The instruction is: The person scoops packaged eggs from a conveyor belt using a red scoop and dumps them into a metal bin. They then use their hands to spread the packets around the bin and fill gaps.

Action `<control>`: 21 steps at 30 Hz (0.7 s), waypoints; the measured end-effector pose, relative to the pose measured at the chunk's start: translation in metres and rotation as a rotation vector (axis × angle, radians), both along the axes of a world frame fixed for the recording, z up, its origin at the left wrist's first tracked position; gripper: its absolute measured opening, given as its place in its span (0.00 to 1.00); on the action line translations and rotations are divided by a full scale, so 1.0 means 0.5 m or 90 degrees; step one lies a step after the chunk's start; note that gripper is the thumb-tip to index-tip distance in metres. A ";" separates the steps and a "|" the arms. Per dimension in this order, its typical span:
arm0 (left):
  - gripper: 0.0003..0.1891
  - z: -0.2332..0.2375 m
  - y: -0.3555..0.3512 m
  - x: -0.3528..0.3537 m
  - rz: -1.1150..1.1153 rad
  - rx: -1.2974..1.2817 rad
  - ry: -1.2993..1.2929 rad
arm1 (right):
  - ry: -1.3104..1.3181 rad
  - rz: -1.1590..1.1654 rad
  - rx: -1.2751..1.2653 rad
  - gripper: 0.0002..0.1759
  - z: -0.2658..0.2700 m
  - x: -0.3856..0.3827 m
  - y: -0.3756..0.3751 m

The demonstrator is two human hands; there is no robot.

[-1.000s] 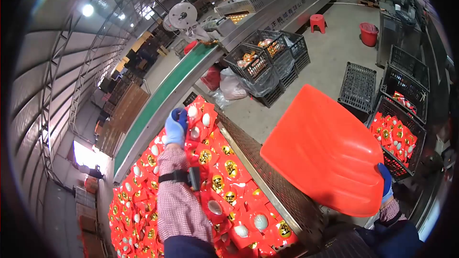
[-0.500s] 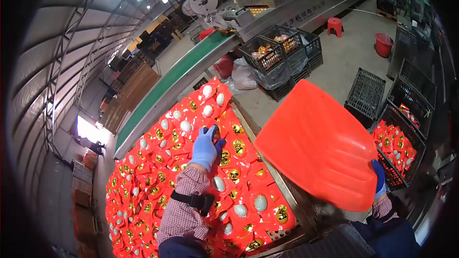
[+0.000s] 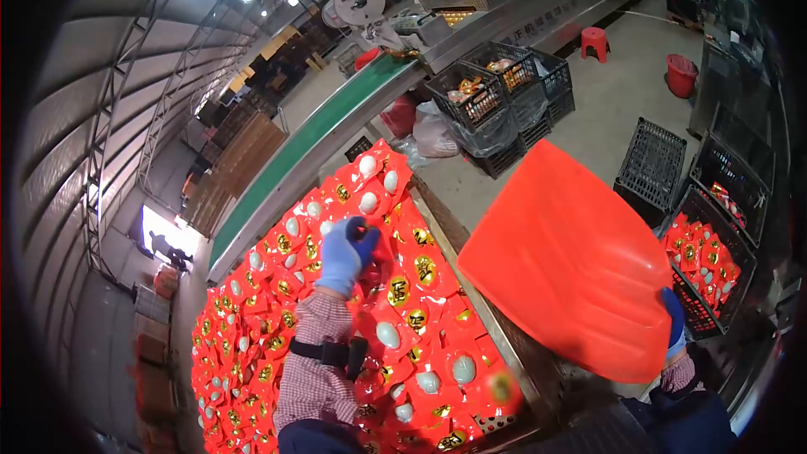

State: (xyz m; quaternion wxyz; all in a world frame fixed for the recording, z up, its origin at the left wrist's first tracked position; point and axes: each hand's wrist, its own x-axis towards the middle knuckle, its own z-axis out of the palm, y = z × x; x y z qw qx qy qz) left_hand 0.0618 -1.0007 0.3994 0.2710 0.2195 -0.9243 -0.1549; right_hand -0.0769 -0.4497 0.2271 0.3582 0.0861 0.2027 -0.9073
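My left hand (image 3: 345,254), in a blue glove, is just over a heap of red egg packets (image 3: 388,335) on a table. Its fingers are curled together at the edge of a shiny red packet (image 3: 378,262), partly hidden by the hand. The packets have gold labels with black characters, and pale eggs show through some of them. At the right, my right hand (image 3: 675,321), also gloved in blue, grips the edge of a large red plastic scoop (image 3: 567,261). The scoop is held tilted beside the table's metal edge. One packet (image 3: 502,388) near that edge looks blurred.
A green conveyor belt (image 3: 311,134) runs behind the heap to a steel machine (image 3: 546,25). Black crates (image 3: 471,101) with packets stand beyond the table. Further right are another packet-filled crate (image 3: 698,265), an upturned crate (image 3: 651,160), a red stool (image 3: 594,44) and a red bucket (image 3: 681,76).
My left hand has drawn back slightly to the left, its fingers now curled with a red packet. The scoop in my right hand has shifted slightly right and down in view.
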 end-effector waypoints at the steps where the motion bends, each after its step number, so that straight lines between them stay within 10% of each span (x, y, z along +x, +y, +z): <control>1: 0.13 0.014 -0.038 -0.005 -0.010 0.216 0.083 | 0.020 0.001 0.006 0.33 0.005 0.000 -0.001; 4: 0.15 0.114 -0.130 -0.019 0.143 0.127 0.105 | 0.021 0.002 0.011 0.33 0.028 0.005 -0.004; 10: 0.19 0.021 -0.288 -0.079 0.351 -0.151 0.015 | 0.005 0.001 0.016 0.33 0.028 0.012 -0.011; 16: 0.16 0.041 -0.236 -0.049 0.156 -0.023 0.246 | 0.007 -0.007 0.028 0.34 0.034 0.027 0.005; 21: 0.19 0.129 -0.041 0.081 0.153 0.148 -0.250 | -0.005 -0.022 0.035 0.34 0.035 0.037 0.022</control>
